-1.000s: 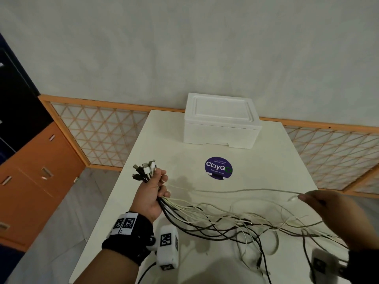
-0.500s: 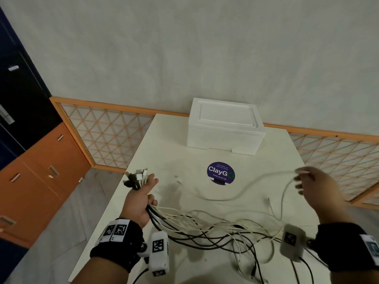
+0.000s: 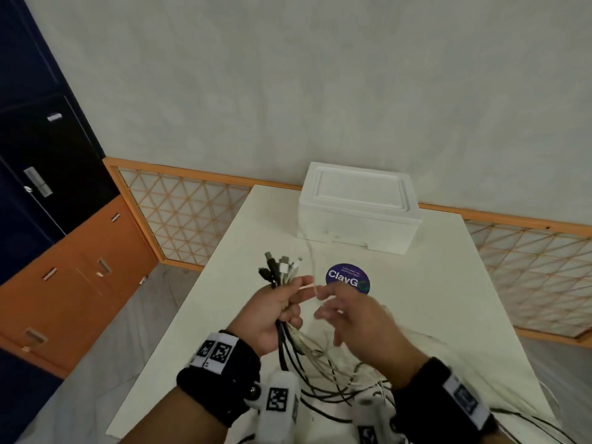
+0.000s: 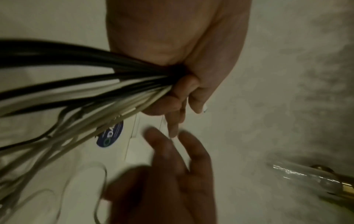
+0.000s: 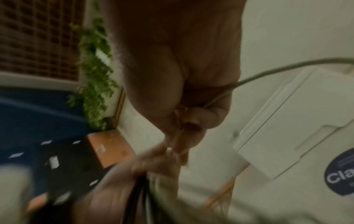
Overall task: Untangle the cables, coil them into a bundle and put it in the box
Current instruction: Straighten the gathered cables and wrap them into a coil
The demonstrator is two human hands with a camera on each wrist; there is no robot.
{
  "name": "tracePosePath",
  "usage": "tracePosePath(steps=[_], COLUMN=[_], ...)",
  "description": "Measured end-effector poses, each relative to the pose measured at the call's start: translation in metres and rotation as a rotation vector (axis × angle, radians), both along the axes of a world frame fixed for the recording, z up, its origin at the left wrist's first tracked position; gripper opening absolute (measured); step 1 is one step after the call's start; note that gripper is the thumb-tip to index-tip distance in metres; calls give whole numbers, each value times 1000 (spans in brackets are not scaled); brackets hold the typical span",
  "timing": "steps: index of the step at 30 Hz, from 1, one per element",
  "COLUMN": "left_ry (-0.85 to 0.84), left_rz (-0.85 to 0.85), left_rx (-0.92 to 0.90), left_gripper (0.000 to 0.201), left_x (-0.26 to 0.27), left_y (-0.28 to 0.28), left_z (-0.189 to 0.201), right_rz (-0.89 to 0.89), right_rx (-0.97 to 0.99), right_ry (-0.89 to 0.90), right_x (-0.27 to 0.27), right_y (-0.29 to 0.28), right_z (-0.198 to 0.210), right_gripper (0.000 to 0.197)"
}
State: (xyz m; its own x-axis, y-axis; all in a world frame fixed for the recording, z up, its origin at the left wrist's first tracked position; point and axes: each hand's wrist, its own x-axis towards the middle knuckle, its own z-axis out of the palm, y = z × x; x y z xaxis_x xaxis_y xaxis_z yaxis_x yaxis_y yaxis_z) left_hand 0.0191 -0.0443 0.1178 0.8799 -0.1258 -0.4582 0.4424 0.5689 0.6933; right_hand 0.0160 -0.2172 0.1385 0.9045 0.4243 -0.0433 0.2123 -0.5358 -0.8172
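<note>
Head view: my right hand (image 3: pixel 349 318) has swung in from far right of the ClayGo sticker (image 3: pixel 348 279), pinching one white cable end (image 3: pixel 307 286) against my left hand (image 3: pixel 272 310), which grips the cables (image 3: pixel 290 344); another end gathered, lidded box (image 3: pixel 357 205) beyond.

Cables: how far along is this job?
Done: plug ends gathered in the left hand. In hand: the right hand brings one white cable to that bunch. Left: cables trail loose on the table; no coil; box closed.
</note>
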Motion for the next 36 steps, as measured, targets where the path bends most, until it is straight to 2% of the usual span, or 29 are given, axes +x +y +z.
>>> tracePosePath(steps=[2, 6, 10, 13, 15, 21, 23, 24, 26, 28, 29, 30, 33, 34, 36], left_ry=[-19, 14, 53, 40, 20, -85, -84, -82, -93, -144, -189, -245, -359, -372, -381], left_rz=[0, 125, 291, 295, 259, 278, 313, 321, 279, 196, 164, 141, 129, 146, 151], left_rx=[-1, 51, 81, 144, 201, 442, 445, 438, 445, 477, 496, 504, 502, 522, 538], left_gripper=[23, 18, 18, 21, 23, 26, 24, 22, 21, 23, 24, 24, 12, 11, 14], left_x=[2, 14, 26, 27, 25, 23, 19, 17, 14, 12, 11, 9, 6, 6, 8], left_y=[-12, -10, 4, 0, -9, -23, -28, -30, -34, -43, -49, -56, -67, -63, -53], left_z=[4, -4, -12, -12, -12, -12, -13, -13, -10, -4, 0, 4, 11, 12, 14], right_rz=[89, 100, 106, 98, 70, 188, 310, 344, 273, 175, 168, 187, 283, 261, 207], right_rx=[-142, -334, -477, -538, -511, -547, -590, -602, -499, -271, -172, -72, 257, 318, 306], right_ry=[-89, -181, 1, 61, 121, 228, 181, 108, -98, -301, -340, -296, 27, 81, 90], right_x=[-10, -9, -10, -13, -15, -15, -12, -9, 0, 12, 17, 19, 23, 26, 29], right_y=[8, -19, -85, -130, -147, -155, -148, -143, -126, -98, -79, -59, -7, 2, 10], right_z=[-9, -18, -31, -40, -44, -54, -58, -56, -49, -34, -24, -14, -5, -9, -16], right_gripper=[20, 20, 19, 38, 45, 45, 40, 31, 8, 27, 39, 51, 80, 81, 67])
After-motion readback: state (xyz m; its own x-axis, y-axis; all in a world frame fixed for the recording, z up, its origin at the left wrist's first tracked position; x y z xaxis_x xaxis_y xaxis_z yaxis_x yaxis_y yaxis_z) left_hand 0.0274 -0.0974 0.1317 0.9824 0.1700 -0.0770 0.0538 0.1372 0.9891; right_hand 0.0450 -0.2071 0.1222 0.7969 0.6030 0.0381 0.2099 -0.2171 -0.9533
